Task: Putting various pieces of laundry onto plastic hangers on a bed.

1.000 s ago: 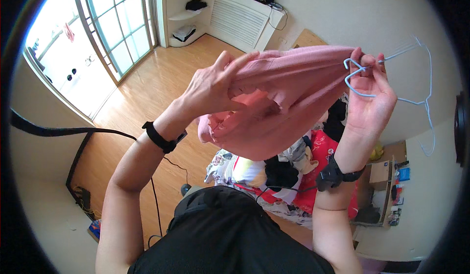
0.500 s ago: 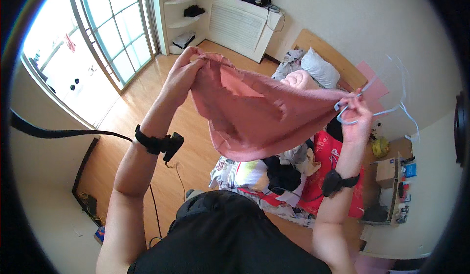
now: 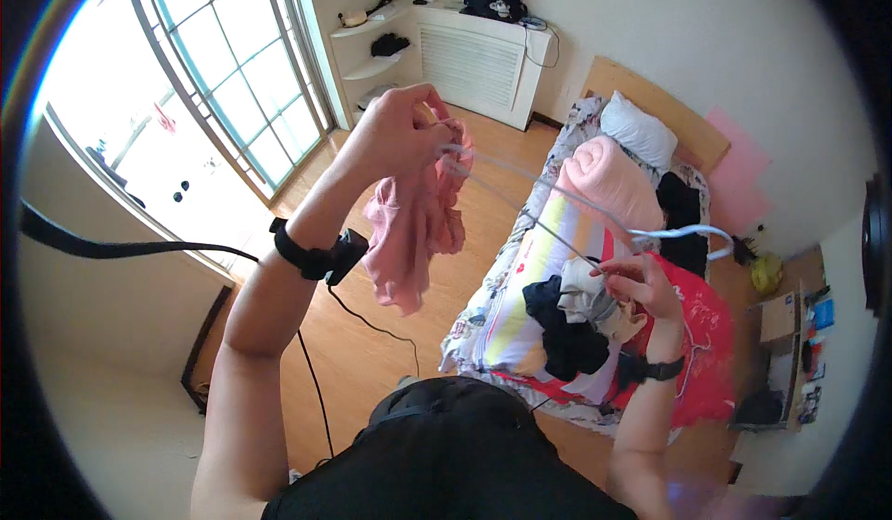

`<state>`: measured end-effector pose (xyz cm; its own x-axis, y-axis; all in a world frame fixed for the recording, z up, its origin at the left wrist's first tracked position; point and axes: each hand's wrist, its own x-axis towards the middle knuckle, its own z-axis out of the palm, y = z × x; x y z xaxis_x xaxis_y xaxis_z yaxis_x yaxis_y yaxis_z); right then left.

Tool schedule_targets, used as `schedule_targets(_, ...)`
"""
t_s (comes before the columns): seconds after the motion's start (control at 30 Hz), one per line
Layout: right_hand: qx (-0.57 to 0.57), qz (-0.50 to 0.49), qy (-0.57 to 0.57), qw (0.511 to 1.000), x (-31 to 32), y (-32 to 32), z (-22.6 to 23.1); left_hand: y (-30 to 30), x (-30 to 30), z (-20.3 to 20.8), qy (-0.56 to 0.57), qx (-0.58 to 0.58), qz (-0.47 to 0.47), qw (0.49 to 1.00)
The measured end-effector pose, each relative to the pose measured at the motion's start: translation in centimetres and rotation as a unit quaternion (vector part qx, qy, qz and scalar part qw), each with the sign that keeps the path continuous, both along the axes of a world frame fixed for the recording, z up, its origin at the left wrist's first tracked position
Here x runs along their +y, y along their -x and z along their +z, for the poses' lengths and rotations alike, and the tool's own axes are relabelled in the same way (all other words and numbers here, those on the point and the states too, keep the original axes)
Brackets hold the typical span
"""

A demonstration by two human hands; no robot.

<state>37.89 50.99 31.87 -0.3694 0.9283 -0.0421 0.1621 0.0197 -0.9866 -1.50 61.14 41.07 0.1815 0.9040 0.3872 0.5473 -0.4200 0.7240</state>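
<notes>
In front of me, my left hand (image 3: 395,139) is closed on a bunched pink garment (image 3: 409,241), which hangs down in folds below the fingers. Its exact kind does not show. My right hand (image 3: 643,288), lower and to the right, pinches a thin pale clothes hanger (image 3: 567,241). The hanger's far end reaches over to the left fingers and the top of the garment; whether it is inside the cloth I cannot tell. Its hook points right, above my right hand.
Beyond my right hand stands a bed with a wooden headboard (image 3: 641,102), a white pillow (image 3: 639,130), a rolled pink blanket (image 3: 609,181), dark clothes (image 3: 567,339) and a red cover (image 3: 697,325). A sliding glass door (image 3: 232,46) is at left, corner shelves (image 3: 367,69) beside it.
The garment, stretched between both hands before, now hangs gathered from my left hand alone. My right hand has moved down and holds just the hanger. The view has shifted slightly.
</notes>
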Motion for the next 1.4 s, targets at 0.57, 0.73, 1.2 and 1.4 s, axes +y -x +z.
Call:
schedule_targets(0.57, -0.115, 0.186, -0.015, 0.976, 5.6, 5.0, 0.7, 2.9, -3.7, 6.1, 0.019, 0.045, 0.009, 0.999)
schedule_targets(0.73, -0.026, 0.255, 0.003, 0.967, 6.8, 7.1, 0.1, 0.7, -5.5, 6.0, 0.068, 0.073, -0.041, 0.994)
schedule_targets(1.2, 0.023, 0.221, 0.123, 0.967, 3.9, 2.7, 3.7, 1.9, -5.4, 4.9, 0.12, 0.179, -0.088, 0.972)
schedule_targets(1.4, 0.04, 0.178, 0.131, 0.974, 2.7, 1.9, 2.2, -0.1, -5.7, 5.2, 0.111, 0.132, -0.102, 0.98)
